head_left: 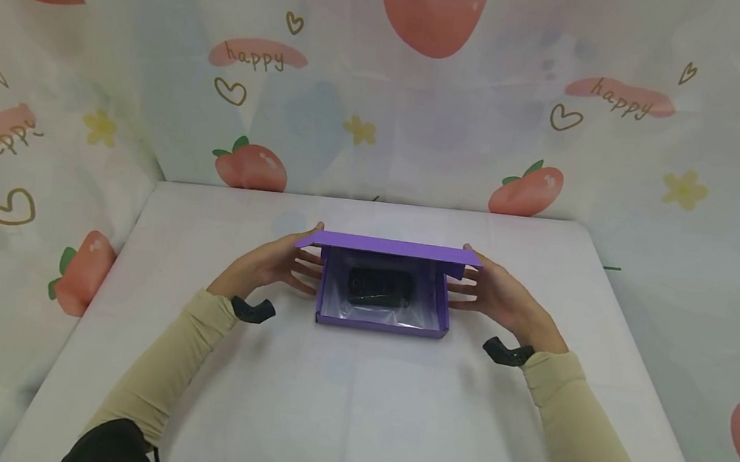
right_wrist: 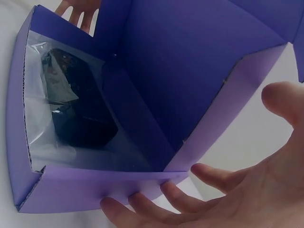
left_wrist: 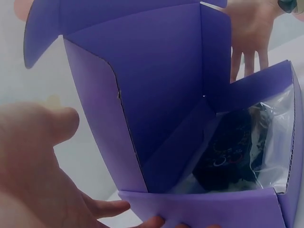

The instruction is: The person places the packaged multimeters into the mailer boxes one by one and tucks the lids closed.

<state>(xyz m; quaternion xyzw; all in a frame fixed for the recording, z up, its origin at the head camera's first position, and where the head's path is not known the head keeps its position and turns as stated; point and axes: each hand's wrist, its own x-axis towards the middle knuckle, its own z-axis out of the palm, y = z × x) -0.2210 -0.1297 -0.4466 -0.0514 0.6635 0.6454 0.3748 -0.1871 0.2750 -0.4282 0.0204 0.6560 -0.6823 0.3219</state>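
Note:
A purple cardboard box (head_left: 381, 328) sits on the table with its lid (head_left: 395, 247) raised at the back. Inside lies a black item (head_left: 381, 288) under clear plastic film (left_wrist: 281, 123); what it is cannot be made out. My left hand (head_left: 278, 263) is at the box's left side, fingers nearly straight, their tips right at the side wall. On the opposite side my right hand (head_left: 496, 294) mirrors it, its fingertips (right_wrist: 137, 202) against the right wall. Both thumbs are spread up beside the lid's side flaps (right_wrist: 228, 104).
The white table (head_left: 353, 408) has its far edge behind the box. A fabric backdrop (head_left: 434, 118) printed with fruit, hearts and flowers stands behind and along the sides. Black bands (head_left: 254, 310) are around both wrists, and a dark object (head_left: 111, 448) shows at the lower left.

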